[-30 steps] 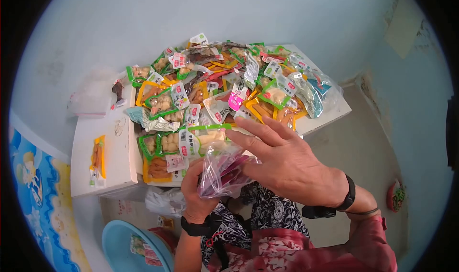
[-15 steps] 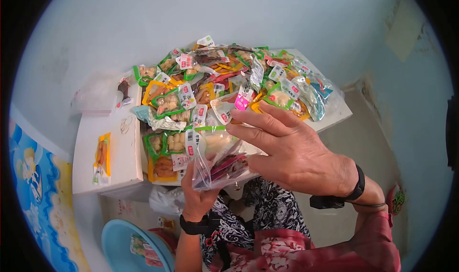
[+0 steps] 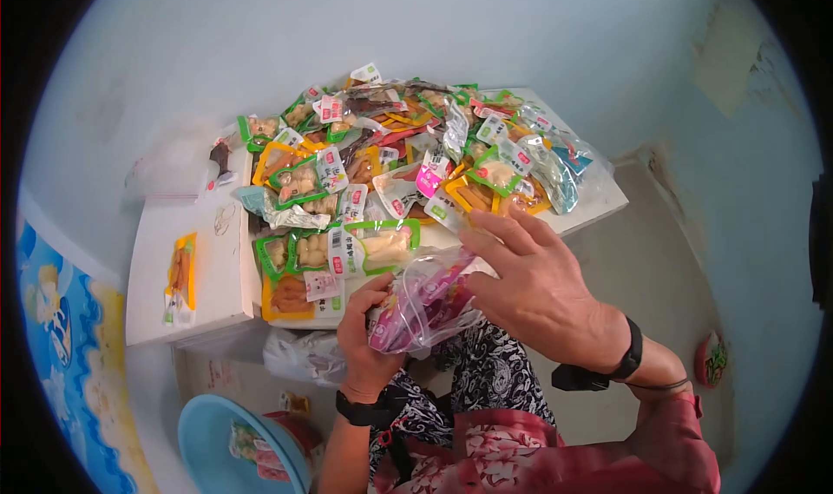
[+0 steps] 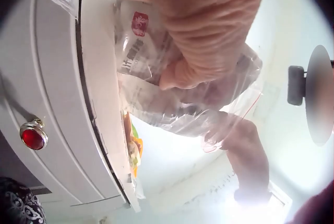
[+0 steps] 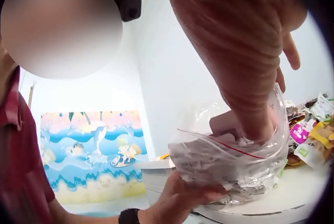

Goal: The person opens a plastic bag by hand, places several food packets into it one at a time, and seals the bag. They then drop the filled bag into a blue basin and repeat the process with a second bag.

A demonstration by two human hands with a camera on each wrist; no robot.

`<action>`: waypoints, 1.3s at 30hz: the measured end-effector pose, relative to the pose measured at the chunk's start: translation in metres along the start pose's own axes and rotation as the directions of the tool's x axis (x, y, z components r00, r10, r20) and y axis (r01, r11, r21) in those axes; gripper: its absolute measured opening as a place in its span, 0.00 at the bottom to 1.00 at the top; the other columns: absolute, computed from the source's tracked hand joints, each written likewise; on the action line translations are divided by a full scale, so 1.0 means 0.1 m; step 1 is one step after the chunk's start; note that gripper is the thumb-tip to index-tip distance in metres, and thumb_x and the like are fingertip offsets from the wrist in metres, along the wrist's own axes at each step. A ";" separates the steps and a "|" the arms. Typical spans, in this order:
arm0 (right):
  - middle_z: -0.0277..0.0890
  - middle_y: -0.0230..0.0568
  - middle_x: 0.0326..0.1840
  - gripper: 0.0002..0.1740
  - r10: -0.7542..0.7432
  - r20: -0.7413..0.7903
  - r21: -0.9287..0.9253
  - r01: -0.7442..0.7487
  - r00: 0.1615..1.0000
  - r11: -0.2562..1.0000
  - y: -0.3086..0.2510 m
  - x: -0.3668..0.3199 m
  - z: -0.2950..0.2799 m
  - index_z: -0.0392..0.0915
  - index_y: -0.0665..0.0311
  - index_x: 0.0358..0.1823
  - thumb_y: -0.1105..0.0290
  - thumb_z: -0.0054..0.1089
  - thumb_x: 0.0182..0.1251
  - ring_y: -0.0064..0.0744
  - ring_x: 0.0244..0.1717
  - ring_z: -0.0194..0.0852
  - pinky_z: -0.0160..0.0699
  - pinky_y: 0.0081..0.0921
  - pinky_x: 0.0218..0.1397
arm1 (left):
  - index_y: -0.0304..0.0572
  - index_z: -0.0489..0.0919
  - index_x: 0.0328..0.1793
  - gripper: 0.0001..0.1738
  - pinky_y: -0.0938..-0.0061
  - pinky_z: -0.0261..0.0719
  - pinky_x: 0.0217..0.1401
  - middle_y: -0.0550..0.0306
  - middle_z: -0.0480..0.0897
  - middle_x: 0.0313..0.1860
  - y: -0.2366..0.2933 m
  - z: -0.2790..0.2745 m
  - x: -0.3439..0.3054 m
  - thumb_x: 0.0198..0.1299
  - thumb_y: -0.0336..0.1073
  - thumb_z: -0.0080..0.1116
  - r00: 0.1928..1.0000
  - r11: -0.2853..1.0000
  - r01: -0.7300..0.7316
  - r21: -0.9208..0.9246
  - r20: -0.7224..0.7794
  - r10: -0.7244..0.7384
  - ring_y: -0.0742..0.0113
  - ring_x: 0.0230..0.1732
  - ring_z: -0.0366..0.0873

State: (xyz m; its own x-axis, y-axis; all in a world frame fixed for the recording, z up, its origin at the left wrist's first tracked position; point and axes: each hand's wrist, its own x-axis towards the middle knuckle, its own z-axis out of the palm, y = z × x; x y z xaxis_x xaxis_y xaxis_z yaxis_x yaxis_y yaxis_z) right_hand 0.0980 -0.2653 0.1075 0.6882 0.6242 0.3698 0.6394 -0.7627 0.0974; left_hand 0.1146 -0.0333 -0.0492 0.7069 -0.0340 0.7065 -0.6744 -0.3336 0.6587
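My left hand [image 3: 366, 351] grips a clear plastic bag [image 3: 451, 273] from its left side and below, above the lap at the table's front edge. Pink and purple packets [image 3: 418, 316] show through the film. My right hand [image 3: 551, 299] is at the bag's right side with its fingers extended; its thumb reaches in at the mouth. In the right wrist view a red seal line crosses the bag [image 5: 229, 169], and the left hand [image 5: 175, 198] supports it underneath. Printed wrapping [image 4: 138, 41] shows beside the left hand [image 4: 209, 20] in the left wrist view.
A heap of food packets [image 3: 399, 147] covers much of the white table [image 3: 594, 200]. One orange packet [image 3: 180, 277] lies apart at the left, near a pile of clear bags [image 3: 169, 168]. A blue basin [image 3: 195, 442] holding packets stands on the floor at lower left.
The bag has tilted, and more of its pink and purple contents show than half a second ago. My right hand has shifted slightly left, its fingers still extended. My left hand keeps its grip.
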 end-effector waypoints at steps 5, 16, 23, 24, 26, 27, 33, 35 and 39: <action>0.73 0.46 0.77 0.08 -0.067 -0.008 -0.040 0.066 0.998 0.997 -0.07 0.03 0.03 0.85 0.59 0.38 0.68 0.69 0.57 0.51 0.85 0.59 0.57 0.60 0.85 | 0.36 0.73 0.59 0.28 0.61 0.84 0.65 0.36 0.84 0.63 0.02 0.00 -0.02 0.55 0.26 0.78 0.997 0.997 0.080 0.012 0.001 -0.080 0.46 0.60 0.86; 0.69 0.44 0.81 0.05 -0.111 -0.117 0.070 0.120 0.987 0.990 0.04 0.08 0.36 0.85 0.57 0.33 0.66 0.67 0.55 0.47 0.88 0.52 0.51 0.61 0.87 | 0.35 0.73 0.59 0.25 0.62 0.77 0.70 0.40 0.83 0.64 0.05 -0.08 0.00 0.58 0.27 0.72 0.982 0.978 0.176 -0.111 0.083 -0.167 0.53 0.62 0.83; 0.73 0.38 0.78 0.07 -0.188 -0.033 -0.162 0.181 0.982 0.970 0.14 0.16 0.03 0.90 0.51 0.33 0.65 0.67 0.52 0.43 0.89 0.49 0.41 0.65 0.90 | 0.33 0.77 0.55 0.22 0.64 0.75 0.72 0.44 0.84 0.62 -0.01 -0.19 0.09 0.52 0.22 0.66 0.961 0.936 0.274 -0.221 0.112 -0.254 0.57 0.61 0.82; 0.75 0.38 0.77 0.07 -0.202 -0.019 -0.169 0.196 0.979 0.966 0.11 0.17 -0.02 0.90 0.51 0.32 0.65 0.67 0.52 0.43 0.89 0.50 0.41 0.64 0.91 | 0.33 0.77 0.55 0.22 0.65 0.75 0.71 0.45 0.85 0.61 0.00 -0.22 0.10 0.52 0.23 0.66 0.949 0.926 0.308 -0.217 0.137 -0.284 0.58 0.60 0.82; 0.77 0.37 0.74 0.07 -0.230 0.008 -0.189 0.227 0.973 0.955 0.07 0.18 -0.08 0.90 0.51 0.32 0.64 0.67 0.51 0.44 0.89 0.51 0.40 0.62 0.91 | 0.33 0.78 0.55 0.22 0.66 0.75 0.70 0.47 0.86 0.59 0.03 -0.26 0.12 0.50 0.24 0.64 0.923 0.905 0.372 -0.209 0.185 -0.337 0.60 0.58 0.82; 0.78 0.36 0.73 0.07 -0.227 0.037 -0.254 0.229 0.973 0.940 0.05 0.17 -0.04 0.90 0.51 0.32 0.65 0.67 0.52 0.44 0.88 0.52 0.41 0.61 0.91 | 0.34 0.78 0.56 0.23 0.67 0.75 0.70 0.48 0.86 0.58 0.06 -0.27 0.13 0.50 0.25 0.64 0.921 0.903 0.372 -0.216 0.205 -0.331 0.61 0.57 0.82; 0.79 0.37 0.71 0.06 -0.167 0.028 -0.144 0.170 0.986 0.975 0.11 0.17 0.15 0.89 0.54 0.32 0.66 0.68 0.52 0.46 0.85 0.58 0.53 0.59 0.88 | 0.35 0.79 0.58 0.24 0.67 0.77 0.69 0.53 0.85 0.56 -0.07 -0.28 0.04 0.51 0.27 0.66 0.915 0.873 0.399 -0.280 0.189 -0.357 0.63 0.57 0.82; 0.80 0.38 0.70 0.06 -0.190 -0.065 -0.076 0.185 0.980 0.980 0.17 0.16 0.18 0.87 0.55 0.33 0.66 0.70 0.53 0.47 0.83 0.61 0.58 0.60 0.85 | 0.34 0.80 0.60 0.26 0.67 0.77 0.68 0.54 0.85 0.56 -0.08 -0.27 0.05 0.52 0.28 0.69 0.927 0.867 0.373 -0.329 0.169 -0.335 0.64 0.58 0.82; 0.83 0.36 0.61 0.09 -0.149 -0.252 0.187 0.199 0.956 0.962 0.20 0.15 0.17 0.84 0.57 0.41 0.66 0.68 0.60 0.44 0.75 0.70 0.64 0.55 0.82 | 0.33 0.79 0.66 0.31 0.66 0.78 0.69 0.54 0.84 0.58 -0.09 -0.28 0.07 0.54 0.29 0.75 0.925 0.840 0.378 -0.390 0.185 -0.331 0.64 0.59 0.82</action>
State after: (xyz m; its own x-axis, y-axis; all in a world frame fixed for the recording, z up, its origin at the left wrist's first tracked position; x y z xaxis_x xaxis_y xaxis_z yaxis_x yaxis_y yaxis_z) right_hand 0.1274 -0.2681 0.0991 0.4768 0.6678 0.5716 0.8162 -0.5778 -0.0058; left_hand 0.1195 -0.0045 -0.0426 0.9167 -0.0950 0.3881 -0.3822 0.0745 0.9211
